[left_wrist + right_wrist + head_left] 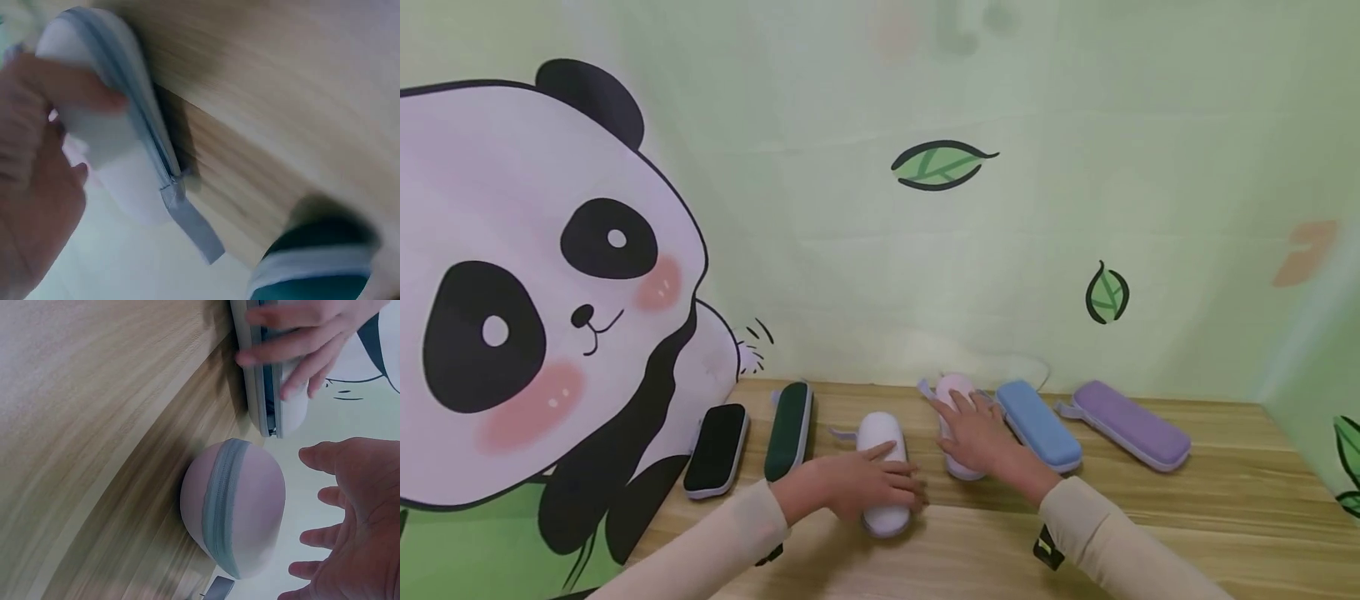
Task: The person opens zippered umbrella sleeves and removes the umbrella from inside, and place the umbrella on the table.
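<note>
A white zippered case lies on the wooden table in front of me. My left hand grips it across the middle, thumb on one side and fingers over the other. Its grey zipper runs along the edge to a pull tab. In the right wrist view a dark strip shows between the zipper edges. To the right lies a pink zippered case. Over it, my right hand hovers with fingers spread; in the right wrist view a gap separates them from the case.
A black case and a dark green case lie to the left. Blue and purple cases lie to the right. Behind the table hangs a pale green cloth printed with a panda and leaves.
</note>
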Available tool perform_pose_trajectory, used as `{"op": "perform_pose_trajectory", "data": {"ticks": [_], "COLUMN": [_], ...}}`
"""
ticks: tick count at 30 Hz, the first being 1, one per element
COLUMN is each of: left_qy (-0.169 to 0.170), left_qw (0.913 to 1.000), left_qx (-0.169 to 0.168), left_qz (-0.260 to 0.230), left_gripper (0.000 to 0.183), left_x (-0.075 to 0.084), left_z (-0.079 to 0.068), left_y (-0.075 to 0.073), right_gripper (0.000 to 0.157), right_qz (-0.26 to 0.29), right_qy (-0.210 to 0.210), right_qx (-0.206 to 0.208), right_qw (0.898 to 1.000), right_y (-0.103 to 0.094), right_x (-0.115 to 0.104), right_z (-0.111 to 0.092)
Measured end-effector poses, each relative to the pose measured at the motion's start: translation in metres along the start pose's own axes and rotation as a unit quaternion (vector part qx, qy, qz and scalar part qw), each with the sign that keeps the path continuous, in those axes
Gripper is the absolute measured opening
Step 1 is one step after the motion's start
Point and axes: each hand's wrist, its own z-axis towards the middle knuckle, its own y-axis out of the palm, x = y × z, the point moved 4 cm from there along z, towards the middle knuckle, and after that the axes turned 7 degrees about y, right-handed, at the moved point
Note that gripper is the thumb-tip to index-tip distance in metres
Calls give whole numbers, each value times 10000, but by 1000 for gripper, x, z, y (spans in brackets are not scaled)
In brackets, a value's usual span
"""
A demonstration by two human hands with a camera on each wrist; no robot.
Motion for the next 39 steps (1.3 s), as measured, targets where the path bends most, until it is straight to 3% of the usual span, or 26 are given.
{"op": "perform_pose_trajectory", "data": {"ticks": [2,4,5,7,9,10,12,13,15,18,27,31,35,39], "left_qy": [-502,-1294,-1767,-2701,-3472,-3772,-4206,-4364,-4581,-4759,-4680,-4609,-4559,-4587], "left_qw": [9946,9745,9575,9089,8610,8410,8129,8046,7917,7795,7830,7753,7562,7241], "left_qx": [332,929,1263,1944,2457,2616,2787,2819,2916,3015,3253,3465,3628,3778], "left_qz": [-843,-1579,-1896,-2512,-2789,-2862,-2908,-2875,-2798,-2738,-2491,-2578,-2978,-3501], "left_gripper": [88,84,79,75,77,79,85,88,91,95,98,97,98,100], "left_x": [0,0,1,4,9,10,12,12,12,13,25,27,23,16], "left_z": [-2,-4,-5,-6,-5,-3,1,4,10,16,17,17,18,15], "left_y": [1,0,0,2,7,8,12,14,18,19,23,23,23,22], "right_gripper": [62,62,61,60,61,61,61,62,62,61,59,56,56,57], "right_qz": [17,26,25,20,-11,-39,-79,-94,-77,7,130,193,179,143], "right_qy": [-11,-4,5,32,37,33,27,18,5,-21,-45,-37,4,-47], "right_qx": [7,51,76,120,165,165,134,115,72,91,-4,1,70,63], "right_qw": [10000,10000,10000,9999,9999,9999,9999,9999,9999,10000,9999,9998,9998,9999], "right_y": [1,2,2,1,1,0,-1,-1,-1,1,12,13,11,10], "right_x": [0,1,1,2,3,3,4,3,2,1,-10,-15,-17,-20], "right_z": [0,0,0,1,1,1,2,3,4,5,-4,-8,-6,-1]}}
